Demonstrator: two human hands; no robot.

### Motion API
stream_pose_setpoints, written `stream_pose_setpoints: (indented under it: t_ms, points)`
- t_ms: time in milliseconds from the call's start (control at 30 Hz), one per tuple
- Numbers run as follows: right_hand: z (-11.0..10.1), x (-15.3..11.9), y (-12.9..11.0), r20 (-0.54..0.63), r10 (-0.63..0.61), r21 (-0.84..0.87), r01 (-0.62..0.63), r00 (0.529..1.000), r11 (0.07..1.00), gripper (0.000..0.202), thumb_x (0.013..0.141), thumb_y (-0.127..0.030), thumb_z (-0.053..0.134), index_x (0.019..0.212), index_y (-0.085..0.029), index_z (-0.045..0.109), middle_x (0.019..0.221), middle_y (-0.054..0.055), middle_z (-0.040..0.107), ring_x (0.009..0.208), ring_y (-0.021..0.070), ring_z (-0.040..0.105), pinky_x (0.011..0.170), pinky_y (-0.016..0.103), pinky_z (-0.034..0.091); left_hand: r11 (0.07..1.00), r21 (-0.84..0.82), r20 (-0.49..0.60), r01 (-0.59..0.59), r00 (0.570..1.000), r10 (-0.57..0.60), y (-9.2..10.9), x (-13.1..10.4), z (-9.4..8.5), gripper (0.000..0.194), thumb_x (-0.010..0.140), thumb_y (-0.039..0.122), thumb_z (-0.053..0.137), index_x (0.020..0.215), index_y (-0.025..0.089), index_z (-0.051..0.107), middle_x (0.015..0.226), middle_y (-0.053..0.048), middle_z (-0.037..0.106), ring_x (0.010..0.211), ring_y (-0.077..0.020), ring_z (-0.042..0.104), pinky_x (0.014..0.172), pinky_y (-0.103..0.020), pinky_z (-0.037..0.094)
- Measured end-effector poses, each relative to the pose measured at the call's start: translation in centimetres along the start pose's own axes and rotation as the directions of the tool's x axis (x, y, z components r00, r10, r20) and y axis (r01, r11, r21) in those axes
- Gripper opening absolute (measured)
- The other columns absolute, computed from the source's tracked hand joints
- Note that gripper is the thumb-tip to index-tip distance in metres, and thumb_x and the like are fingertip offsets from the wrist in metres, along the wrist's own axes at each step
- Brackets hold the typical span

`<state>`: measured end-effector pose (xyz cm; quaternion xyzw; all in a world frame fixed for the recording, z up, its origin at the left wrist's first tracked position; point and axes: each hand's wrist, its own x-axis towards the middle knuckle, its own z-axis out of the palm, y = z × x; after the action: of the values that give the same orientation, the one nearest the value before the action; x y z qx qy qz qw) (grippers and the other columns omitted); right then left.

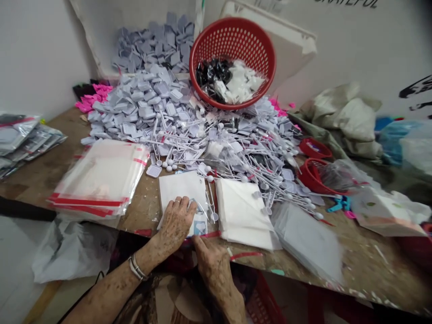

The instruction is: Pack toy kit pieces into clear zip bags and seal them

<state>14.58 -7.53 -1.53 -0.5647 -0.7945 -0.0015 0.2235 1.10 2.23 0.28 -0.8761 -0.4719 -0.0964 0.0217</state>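
A clear plastic bag [212,208] with a red strip lies at the table's front edge. Inside or under it show a white sheet [182,182], a small blue-and-white printed card [200,227] and a white plastic spoon-like stick [213,217]. My left hand [177,220] rests flat on the sheet, fingers stretched out and close together. At the bag's front edge, my right hand [214,261] has its index finger on the red-strip side, the other fingers curled in. Its thumb is hidden, but it appears to grip the bag's edge.
Clear red-edged bags [101,171] are stacked left, white sheets [243,211] and clear film sheets [310,238] right. Behind lies a heap of pale plastic pieces [145,99] and sticks, with a red basket [232,27] of black and white packets on it.
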Motion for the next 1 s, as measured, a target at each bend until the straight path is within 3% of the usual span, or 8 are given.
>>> stream_pose_setpoints:
  t_ms: [167, 300, 467, 700, 767, 867, 933, 1000]
  points:
    - [-1.3, 0.9, 0.0, -0.065, 0.052, 0.034, -0.049, 0.997, 0.998, 0.03, 0.089, -0.003, 0.045, 0.107, -0.018, 0.063, 0.087, 0.007, 0.068, 0.078, 0.0194, 0.064, 0.066, 0.027, 0.046, 0.964, -0.255, 0.021, -0.079, 0.996, 0.087, 0.2, -0.9, -1.0, 0.015, 0.093, 0.015, 0.051, 0.1, 0.018, 0.064, 0.101, -0.008, 0.063, 0.095, -0.0233, 0.06, 0.083, -0.039, 0.052]
    - [0.0, 2.6, 0.5, -0.067, 0.082, 0.034, -0.079, 0.994, 0.996, 0.029, 0.088, -0.001, 0.043, 0.098, -0.019, 0.064, 0.094, 0.008, 0.066, 0.087, 0.0222, 0.06, 0.078, 0.034, 0.052, 0.833, -0.543, -0.002, -0.107, 0.992, 0.126, -2.6, -0.4, -2.2, 0.019, 0.093, 0.018, 0.052, 0.108, 0.02, 0.064, 0.106, -0.005, 0.067, 0.104, -0.0184, 0.061, 0.095, -0.032, 0.049]
    - [1.6, 4.3, 1.6, -0.053, 0.166, 0.001, -0.166, 0.985, 0.986, 0.025, 0.09, -0.003, 0.045, 0.091, -0.02, 0.063, 0.097, 0.008, 0.064, 0.092, 0.0227, 0.059, 0.085, 0.037, 0.053, 0.969, -0.171, -0.06, 0.177, 0.98, -0.19, -7.3, 2.1, -0.9, 0.043, 0.095, 0.026, 0.05, 0.135, 0.013, 0.054, 0.141, -0.017, 0.055, 0.131, -0.0332, 0.047, 0.107, -0.051, 0.037]
    - [3.6, 5.2, 4.0, -0.051, 0.145, -0.068, -0.149, 0.988, 0.987, 0.046, 0.08, 0.003, 0.042, 0.118, -0.012, 0.062, 0.125, 0.017, 0.062, 0.117, 0.0261, 0.058, 0.1, 0.045, 0.049, 0.958, -0.084, 0.048, 0.273, 0.962, -0.27, -8.8, 1.6, 0.3, 0.046, 0.095, 0.032, 0.049, 0.137, 0.015, 0.054, 0.132, -0.015, 0.061, 0.119, -0.0316, 0.055, 0.101, -0.047, 0.041]
    - [2.4, 5.4, 4.9, 0.073, 0.138, -0.053, -0.134, 0.988, 0.99, 0.046, 0.078, 0.003, 0.043, 0.116, -0.013, 0.064, 0.125, 0.017, 0.064, 0.116, 0.025, 0.061, 0.095, 0.039, 0.051, 0.949, -0.101, 0.037, 0.298, 0.954, -0.296, -9.1, 1.0, 0.0, 0.046, 0.094, 0.033, 0.05, 0.135, 0.014, 0.054, 0.125, -0.016, 0.063, 0.114, -0.0294, 0.058, 0.098, -0.044, 0.043]
    - [-1.7, 7.4, 6.1, 0.295, 0.168, -0.11, -0.141, 0.941, 0.984, 0.034, 0.08, 0.001, 0.047, 0.096, -0.019, 0.069, 0.095, 0.009, 0.072, 0.083, 0.0206, 0.07, 0.068, 0.028, 0.052, 0.953, -0.064, -0.019, 0.296, 0.954, -0.298, -9.2, 0.6, -0.5, 0.044, 0.094, 0.03, 0.051, 0.134, 0.011, 0.056, 0.117, -0.017, 0.066, 0.107, -0.0306, 0.06, 0.093, -0.045, 0.045]
    - [-4.5, 10.7, 7.0, 0.328, 0.224, -0.192, -0.167, 0.918, 0.967, 0.03, 0.084, -0.002, 0.047, 0.095, -0.021, 0.069, 0.078, 0.005, 0.071, 0.067, 0.019, 0.067, 0.059, 0.026, 0.046, 0.955, -0.029, -0.071, 0.296, 0.952, -0.298, -8.5, 0.7, -0.7, 0.041, 0.094, 0.028, 0.051, 0.13, 0.011, 0.059, 0.115, -0.018, 0.066, 0.107, -0.0333, 0.059, 0.091, -0.049, 0.045]
    - [-6.2, 15.5, 7.8, 0.26, 0.234, -0.196, -0.186, 0.937, 0.963, 0.026, 0.093, -0.011, 0.045, 0.1, -0.02, 0.069, 0.082, 0.006, 0.071, 0.072, 0.0192, 0.067, 0.063, 0.026, 0.045, 0.963, -0.045, -0.1, 0.267, 0.957, -0.271, -7.0, 1.3, -0.8, 0.038, 0.094, 0.027, 0.052, 0.128, 0.014, 0.062, 0.116, -0.017, 0.065, 0.107, -0.0335, 0.058, 0.091, -0.05, 0.045]
